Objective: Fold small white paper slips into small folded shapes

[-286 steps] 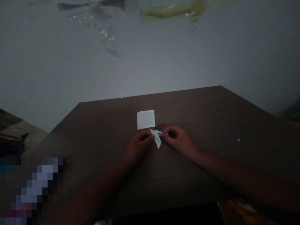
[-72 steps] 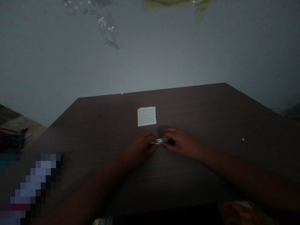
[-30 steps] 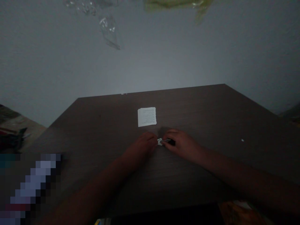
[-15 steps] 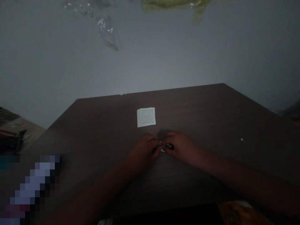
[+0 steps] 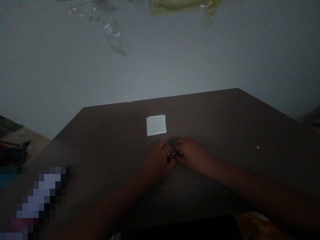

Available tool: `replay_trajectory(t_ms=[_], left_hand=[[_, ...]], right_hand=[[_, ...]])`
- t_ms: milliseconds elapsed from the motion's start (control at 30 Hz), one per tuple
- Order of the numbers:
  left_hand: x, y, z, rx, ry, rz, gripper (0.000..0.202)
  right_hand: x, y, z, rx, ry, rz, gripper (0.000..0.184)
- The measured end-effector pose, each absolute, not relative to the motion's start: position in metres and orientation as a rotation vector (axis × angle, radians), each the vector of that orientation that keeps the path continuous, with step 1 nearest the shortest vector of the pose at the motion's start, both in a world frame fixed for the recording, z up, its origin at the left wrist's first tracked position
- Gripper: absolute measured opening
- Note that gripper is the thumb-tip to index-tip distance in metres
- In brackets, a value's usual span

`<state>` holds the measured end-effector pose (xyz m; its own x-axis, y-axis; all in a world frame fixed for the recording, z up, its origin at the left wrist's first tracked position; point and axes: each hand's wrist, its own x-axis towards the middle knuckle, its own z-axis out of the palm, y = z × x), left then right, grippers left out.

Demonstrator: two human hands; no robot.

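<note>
My left hand [image 5: 160, 160] and my right hand [image 5: 191, 151] meet over the dark wooden table, fingertips almost touching. Both are closed in a pinch. Between them shows a small, thin, pale object [image 5: 174, 153], too small and dim to name. Something dark with a light glint shows at the fingers of each hand, mostly hidden by them. Just beyond the hands lies a small stack of white paper [image 5: 157, 125] with printed lines on its top sheet.
The brown table [image 5: 212, 116] reaches back to a grey wall [image 5: 175, 60]. A tiny white scrap [image 5: 258, 147] lies on the right. At the left, a long pale object [image 5: 37, 200] is blurred into blocks. A black shape [image 5: 180, 228] borders the near edge.
My left hand has shifted slightly right and turned, its fingers now more curled. The white bit seen below the fingertips is now out of sight. My right hand has barely moved.
</note>
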<state>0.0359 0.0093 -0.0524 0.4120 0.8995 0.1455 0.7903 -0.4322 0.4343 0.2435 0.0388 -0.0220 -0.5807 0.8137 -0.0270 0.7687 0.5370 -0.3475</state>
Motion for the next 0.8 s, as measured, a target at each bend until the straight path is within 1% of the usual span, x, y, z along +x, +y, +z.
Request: replay_trajectory(t_ms=[267,600,800], left_hand=[[0.042,0.009,-0.051,2.380,1.465,0.469,0.012],[0.025,0.017,-0.051,2.419,1.251,0.529,0.012],[0.024,0.016,-0.048,2.407,1.263,0.449,0.009]], right_hand=[[0.242,0.041,-0.019,-1.424,-2.627,0.545,0.018],[0.248,0.046,-0.029,-1.331,-2.607,0.575,0.014],[0.243,0.043,-0.022,-1.378,-2.603,0.575,0.014]])
